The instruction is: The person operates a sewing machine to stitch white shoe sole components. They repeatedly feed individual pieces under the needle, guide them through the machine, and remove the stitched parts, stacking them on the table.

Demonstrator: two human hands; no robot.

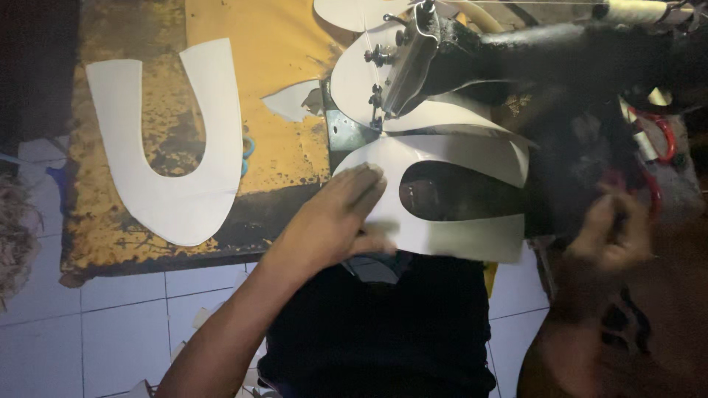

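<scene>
A white U-shaped cut piece point(450, 151) lies under the head of a black sewing machine point(516, 59), near its needle area point(380, 110). My left hand point(346, 214) rests flat on the piece's near left edge, fingers together, pressing it down. My right hand point(612, 228) is blurred at the right, beside the dark machine body, with fingers curled near a red part point(664, 136); what it touches is unclear. A second white U-shaped piece point(173, 147) lies apart on the worn yellow table top point(273, 88), to the left.
More white pieces point(354, 11) lie behind the machine, and a small white scrap point(291, 99) sits on the yellow table. A thread spool point(634, 11) stands at the top right. White tiled floor point(125, 317) shows below the table edge, with dark clothing over my lap.
</scene>
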